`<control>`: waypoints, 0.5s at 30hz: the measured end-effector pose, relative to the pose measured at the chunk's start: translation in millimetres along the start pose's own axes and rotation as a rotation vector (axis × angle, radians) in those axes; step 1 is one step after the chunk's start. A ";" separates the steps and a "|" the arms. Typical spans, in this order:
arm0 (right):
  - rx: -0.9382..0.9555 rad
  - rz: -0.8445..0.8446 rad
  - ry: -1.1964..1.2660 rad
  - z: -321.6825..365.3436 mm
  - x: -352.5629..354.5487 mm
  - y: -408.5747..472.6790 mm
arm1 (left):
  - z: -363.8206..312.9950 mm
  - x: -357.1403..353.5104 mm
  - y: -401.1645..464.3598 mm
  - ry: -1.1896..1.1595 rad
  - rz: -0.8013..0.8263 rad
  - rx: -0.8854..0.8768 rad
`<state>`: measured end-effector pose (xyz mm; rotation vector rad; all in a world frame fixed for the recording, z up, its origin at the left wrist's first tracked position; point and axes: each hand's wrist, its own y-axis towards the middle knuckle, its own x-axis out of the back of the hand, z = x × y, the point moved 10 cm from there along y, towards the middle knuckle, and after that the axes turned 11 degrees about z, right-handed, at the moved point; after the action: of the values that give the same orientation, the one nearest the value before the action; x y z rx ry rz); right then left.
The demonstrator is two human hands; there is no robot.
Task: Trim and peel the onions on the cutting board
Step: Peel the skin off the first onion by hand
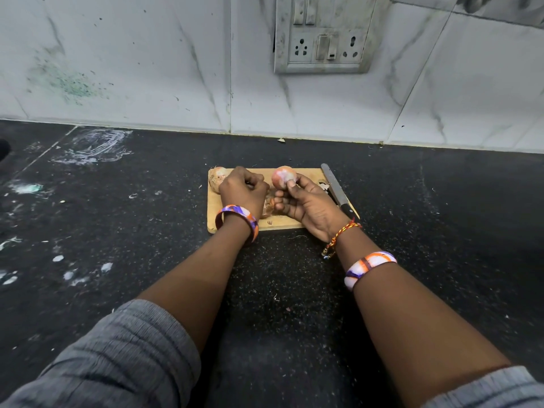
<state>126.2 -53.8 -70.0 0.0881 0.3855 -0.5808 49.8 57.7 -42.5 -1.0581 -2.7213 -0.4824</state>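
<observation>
A small wooden cutting board point(309, 173) lies on the black counter. My right hand point(309, 204) holds a pinkish, partly peeled onion point(282, 175) above the board, thumb and fingertips pressed on its right side. My left hand point(243, 191) hovers over the board with its fingers curled in; I cannot make out anything in it. A second onion point(216, 177) in its brown skin sits at the board's far left corner, half hidden behind that hand. Peeled skin scraps point(268, 208) lie between my hands. A knife point(335, 188) rests along the board's right edge.
The black speckled counter point(426, 216) carries white smears and crumbs on the left. A white tiled wall with a switch and socket panel point(323, 36) rises just behind the board. Small skin bits point(323, 185) lie near the knife.
</observation>
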 end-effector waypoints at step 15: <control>-0.061 -0.029 -0.057 -3.0 -0.6 -1.2 | 3.8 -25.5 7.1 -0.152 0.276 -0.040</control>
<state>124.1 -53.8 -72.5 0.0074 0.3494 -0.5987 73.1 48.1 -51.6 -1.5105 -2.6388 -0.4272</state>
